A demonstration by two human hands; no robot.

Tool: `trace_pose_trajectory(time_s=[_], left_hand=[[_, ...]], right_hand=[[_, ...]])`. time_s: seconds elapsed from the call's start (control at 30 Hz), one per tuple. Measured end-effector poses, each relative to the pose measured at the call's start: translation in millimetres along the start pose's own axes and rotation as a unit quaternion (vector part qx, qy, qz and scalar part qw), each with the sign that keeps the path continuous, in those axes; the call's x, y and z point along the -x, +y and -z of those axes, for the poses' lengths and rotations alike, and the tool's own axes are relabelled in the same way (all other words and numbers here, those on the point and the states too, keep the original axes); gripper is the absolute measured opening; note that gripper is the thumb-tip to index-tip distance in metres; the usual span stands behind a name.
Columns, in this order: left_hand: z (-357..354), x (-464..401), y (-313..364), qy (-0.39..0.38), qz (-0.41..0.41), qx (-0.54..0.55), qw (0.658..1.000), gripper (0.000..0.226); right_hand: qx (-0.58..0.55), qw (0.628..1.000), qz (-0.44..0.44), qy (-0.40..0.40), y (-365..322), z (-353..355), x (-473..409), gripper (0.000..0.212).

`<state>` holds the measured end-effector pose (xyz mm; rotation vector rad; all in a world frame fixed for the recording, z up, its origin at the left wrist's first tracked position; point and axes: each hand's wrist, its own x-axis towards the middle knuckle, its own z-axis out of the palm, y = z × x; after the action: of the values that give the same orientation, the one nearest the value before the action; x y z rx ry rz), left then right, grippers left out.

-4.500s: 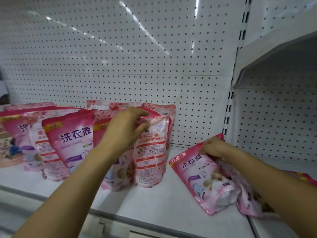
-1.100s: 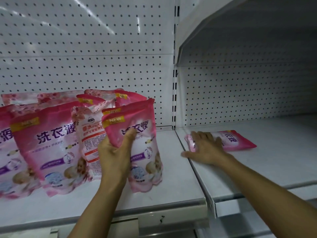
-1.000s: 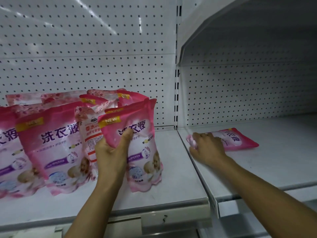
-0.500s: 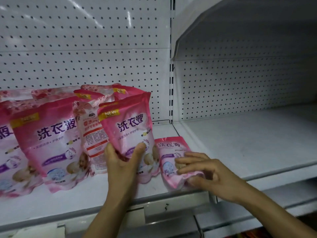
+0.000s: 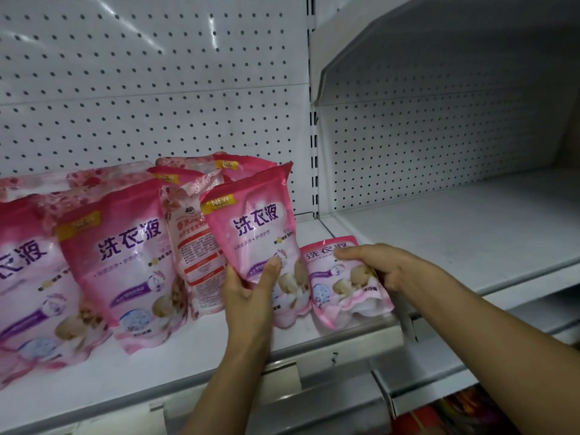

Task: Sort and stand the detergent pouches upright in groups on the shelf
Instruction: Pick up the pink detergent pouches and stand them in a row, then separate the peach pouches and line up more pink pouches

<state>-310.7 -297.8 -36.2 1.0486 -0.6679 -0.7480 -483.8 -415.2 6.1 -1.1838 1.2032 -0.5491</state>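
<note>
Gripping a pink detergent pouch [image 5: 254,243] low on its front, thumb curled over the print, the left hand [image 5: 251,296] holds it upright on the white shelf [image 5: 219,356], near the front edge. Just to its right, touching it, a smaller pouch [image 5: 342,281] stands at the shelf's right end with the right hand [image 5: 383,268] curled around its top and right side. To the left, more pink pouches [image 5: 125,262] stand in a row against the pegboard back wall [image 5: 157,89].
</note>
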Motion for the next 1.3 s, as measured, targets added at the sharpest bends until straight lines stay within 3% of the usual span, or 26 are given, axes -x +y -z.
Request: trace_pose_trajectory(time_s=[0.13,0.23,0.33,0.53,0.73,1.0,1.3], left_hand=[[1.1,1.1,2.3,0.006,0.003,0.013,1.0,0.044],[-1.8,4.6,6.7,0.006,-0.025,-0.002,1.0,0.044],[-3.9,11.2,15.4,0.007,-0.064,-0.03,0.997,0.047],[9.7,39.5,47.4,0.032,-0.143,-0.083,0.986,0.069],[37.4,109.5,64.8,0.017,-0.127,-0.09,0.988,0.069],[104.5,210.0,78.8,0.018,-0.08,-0.066,0.994,0.051],[229.4,254.0,122.6,0.094,-0.091,-0.059,0.99,0.058]], right_hand=[[-0.002,0.999,0.032,0.002,3.9,-12.2,10.0,0.04],[-0.042,0.996,0.074,-0.034,4.6,-19.5,20.5,0.059],[-0.086,0.99,0.107,-0.016,12.0,-27.1,33.3,0.073],[-0.191,0.951,0.24,0.043,47.4,-28.2,88.3,0.059],[-0.165,0.928,0.332,0.035,72.7,-37.2,166.6,0.045],[-0.139,0.93,0.341,-0.004,114.1,-77.2,233.9,0.049],[-0.12,0.93,0.33,-0.105,119.6,-199.0,263.2,0.049]])
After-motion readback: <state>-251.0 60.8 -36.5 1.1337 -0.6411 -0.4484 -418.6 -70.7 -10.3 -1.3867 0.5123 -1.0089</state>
